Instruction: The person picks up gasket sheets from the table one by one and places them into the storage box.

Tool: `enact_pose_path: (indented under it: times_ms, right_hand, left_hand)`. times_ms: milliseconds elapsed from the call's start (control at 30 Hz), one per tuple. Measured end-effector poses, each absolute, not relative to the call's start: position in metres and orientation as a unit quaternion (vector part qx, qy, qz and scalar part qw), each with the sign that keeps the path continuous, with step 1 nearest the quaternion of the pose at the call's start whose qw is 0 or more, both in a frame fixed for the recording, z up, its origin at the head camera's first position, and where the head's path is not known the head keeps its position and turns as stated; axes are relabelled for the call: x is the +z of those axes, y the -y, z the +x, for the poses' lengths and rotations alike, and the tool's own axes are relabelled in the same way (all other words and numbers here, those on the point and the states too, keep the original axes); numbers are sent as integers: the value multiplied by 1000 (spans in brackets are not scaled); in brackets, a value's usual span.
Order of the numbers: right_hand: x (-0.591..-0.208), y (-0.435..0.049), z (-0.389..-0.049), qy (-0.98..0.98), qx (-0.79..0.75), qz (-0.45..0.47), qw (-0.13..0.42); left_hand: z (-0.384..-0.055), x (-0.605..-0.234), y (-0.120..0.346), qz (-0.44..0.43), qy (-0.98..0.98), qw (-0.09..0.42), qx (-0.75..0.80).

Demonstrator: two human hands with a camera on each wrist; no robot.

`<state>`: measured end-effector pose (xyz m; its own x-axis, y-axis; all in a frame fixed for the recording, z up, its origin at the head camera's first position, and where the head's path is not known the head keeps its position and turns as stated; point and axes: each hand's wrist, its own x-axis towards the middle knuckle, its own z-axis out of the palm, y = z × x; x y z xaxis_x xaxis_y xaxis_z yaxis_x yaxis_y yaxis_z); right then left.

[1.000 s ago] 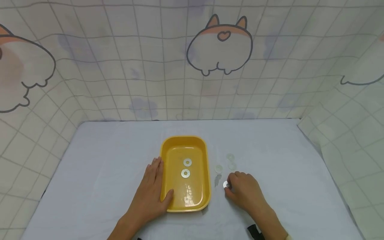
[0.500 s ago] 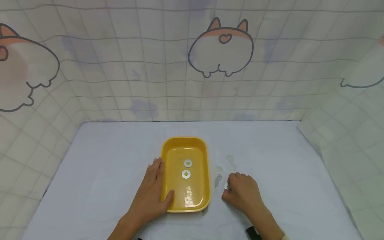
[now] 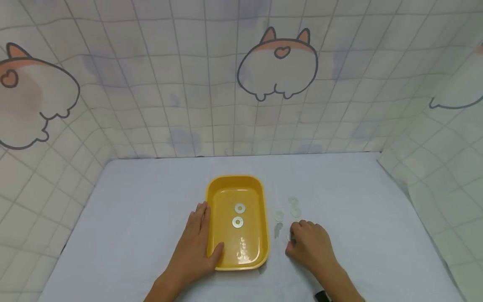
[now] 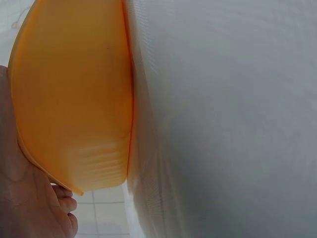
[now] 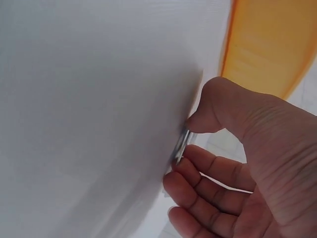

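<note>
A yellow tray [image 3: 252, 230] stands on the white-covered table, with two flat metal washers, a far washer [image 3: 236, 208] and a near washer [image 3: 234, 222], lying on its floor. My left hand [image 3: 196, 247] rests along the tray's left rim, fingers straight and thumb over the near left corner. To the right of the tray, my right hand [image 3: 311, 245] is down at the tabletop. In the right wrist view its thumb and fingertips pinch a thin metal washer [image 5: 183, 145] by the edges, close against the cloth. The head view shows only a sliver of that washer.
Three pale, see-through discs lie right of the tray: a far disc [image 3: 293, 201], a middle disc [image 3: 296, 212] and a left disc [image 3: 279, 216]. A grey mark [image 3: 278, 230] shows on the cloth beside them. Grid-patterned curtain [image 3: 211, 105] surrounds the table's back and sides.
My right hand's fingers have closed further over the washer, covering most of it in the head view. The left hand stays on the tray. The head view has shifted slightly.
</note>
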<state>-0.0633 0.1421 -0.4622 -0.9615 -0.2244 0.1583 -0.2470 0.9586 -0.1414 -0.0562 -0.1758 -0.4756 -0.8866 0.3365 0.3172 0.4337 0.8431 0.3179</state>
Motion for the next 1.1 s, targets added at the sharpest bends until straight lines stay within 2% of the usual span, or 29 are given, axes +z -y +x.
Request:
enact_pose_path:
  times_ms: [367,467,800,1100]
  right_hand:
    - [-470,-146,-64,983,89,126,103]
    - [-470,-146,-65,983,101,123,87]
    - [-461,-154,-71,985,137,102,-22]
    - [-462,-161,-68,980,165,109,-22]
  left_hand:
    - [-53,-477,176,-201,953,130,-184]
    - [-53,-478,178,-201,954,128,-180]
    - [-53,-479,177,-208,953,135,-175]
    - [-54,-479,176,-200,955,129,-179]
